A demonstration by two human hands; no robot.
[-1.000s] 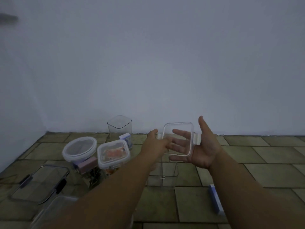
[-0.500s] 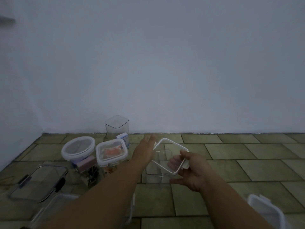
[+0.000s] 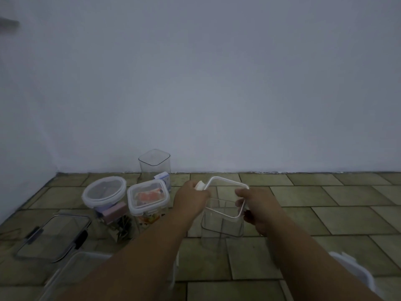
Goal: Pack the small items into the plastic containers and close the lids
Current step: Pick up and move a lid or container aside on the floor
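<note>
A clear square lid (image 3: 225, 192) with a white rim hovers tilted just above an empty, tall clear container (image 3: 221, 224) on the tiled floor. My left hand (image 3: 191, 200) grips the lid's left edge at its white clip. My right hand (image 3: 258, 205) holds the lid's right edge. To the left stand a closed round container (image 3: 104, 192) and a closed square container (image 3: 148, 196) with orange items inside.
An open clear container (image 3: 154, 164) stands by the wall with a small white-blue box (image 3: 162, 177) next to it. A pink box (image 3: 115, 211) and dark sticks lie by the round container. A flat black-clipped lid (image 3: 52, 237) lies at left; a white lid (image 3: 355, 272) at lower right.
The lid came down from chest height, where my right palm held it upright, to just over the tall container. Both hands lowered with it and now hold opposite edges.
</note>
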